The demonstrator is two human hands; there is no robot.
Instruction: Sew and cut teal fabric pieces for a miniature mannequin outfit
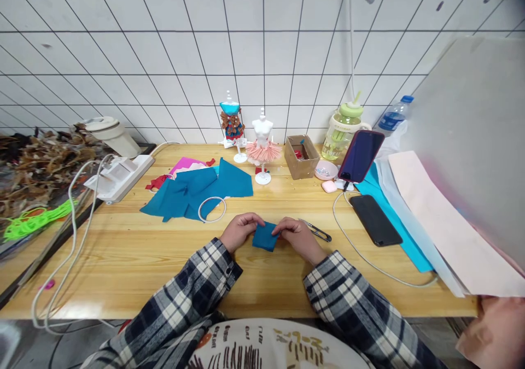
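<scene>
A small teal square of fabric (264,238) hangs between my two hands, just above the table's front half. My left hand (241,230) pinches its upper left corner. With thumb and fingers, my right hand (298,238) grips the upper right corner. Partly under my right hand lies a pair of thread snips (320,232). Larger teal fabric pieces (197,188) are spread to the left, with a white ring (212,209) on them. Behind stands a white mini dress form (263,134) wearing a pleated pink skirt (263,151).
A second dress form (231,120) wears a blue top. A cardboard box (302,161), a pink dish (326,169), a green-lidded bottle (343,131) and a propped phone (361,157) stand behind. At right lie a black phone (376,220) and fabric sheets (447,221); at left, a power strip (120,177).
</scene>
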